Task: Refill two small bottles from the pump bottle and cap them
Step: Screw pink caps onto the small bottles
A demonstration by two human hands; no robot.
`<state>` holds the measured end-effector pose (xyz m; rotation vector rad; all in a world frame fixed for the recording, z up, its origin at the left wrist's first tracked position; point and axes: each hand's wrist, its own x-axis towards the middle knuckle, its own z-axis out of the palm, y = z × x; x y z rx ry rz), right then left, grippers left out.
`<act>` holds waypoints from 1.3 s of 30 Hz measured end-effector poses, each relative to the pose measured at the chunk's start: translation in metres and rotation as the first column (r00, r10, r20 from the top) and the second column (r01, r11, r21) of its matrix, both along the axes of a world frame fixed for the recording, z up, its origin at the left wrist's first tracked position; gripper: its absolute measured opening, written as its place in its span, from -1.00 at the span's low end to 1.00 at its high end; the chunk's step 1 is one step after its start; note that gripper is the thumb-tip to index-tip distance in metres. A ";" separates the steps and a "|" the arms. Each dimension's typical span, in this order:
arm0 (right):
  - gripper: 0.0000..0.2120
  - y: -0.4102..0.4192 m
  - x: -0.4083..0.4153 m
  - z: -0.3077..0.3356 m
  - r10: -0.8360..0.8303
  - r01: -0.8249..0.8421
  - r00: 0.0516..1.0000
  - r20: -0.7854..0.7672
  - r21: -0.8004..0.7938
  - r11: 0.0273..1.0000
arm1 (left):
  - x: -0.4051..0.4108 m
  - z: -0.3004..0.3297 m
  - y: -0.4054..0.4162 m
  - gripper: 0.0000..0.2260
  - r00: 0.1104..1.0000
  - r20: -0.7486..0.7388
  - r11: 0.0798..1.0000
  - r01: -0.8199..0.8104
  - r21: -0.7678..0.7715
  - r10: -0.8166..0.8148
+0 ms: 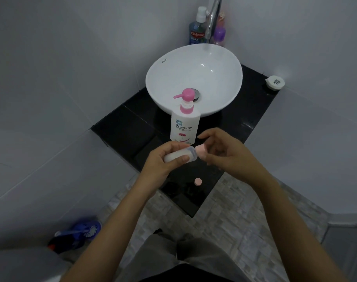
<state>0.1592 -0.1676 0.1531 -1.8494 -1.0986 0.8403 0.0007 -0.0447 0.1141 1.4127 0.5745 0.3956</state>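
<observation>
A white pump bottle with a pink pump head stands on the black counter in front of the sink. My left hand grips a small translucent bottle of white liquid, held sideways above the counter. My right hand pinches the pink cap sitting at that bottle's mouth. A second pink cap lies on the counter below my hands. A second small bottle is not visible.
A white bowl sink with a chrome tap sits behind the pump bottle. Mouthwash and a purple bottle stand at the back. A round white container rests at the counter's right corner. A blue toilet brush lies on the floor.
</observation>
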 end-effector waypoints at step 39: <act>-0.93 0.002 -0.010 -0.009 -0.120 0.121 0.990 -0.077 -0.001 0.993 | 0.000 -0.001 0.000 -0.83 1.000 -0.029 1.000 0.009 0.015 -0.008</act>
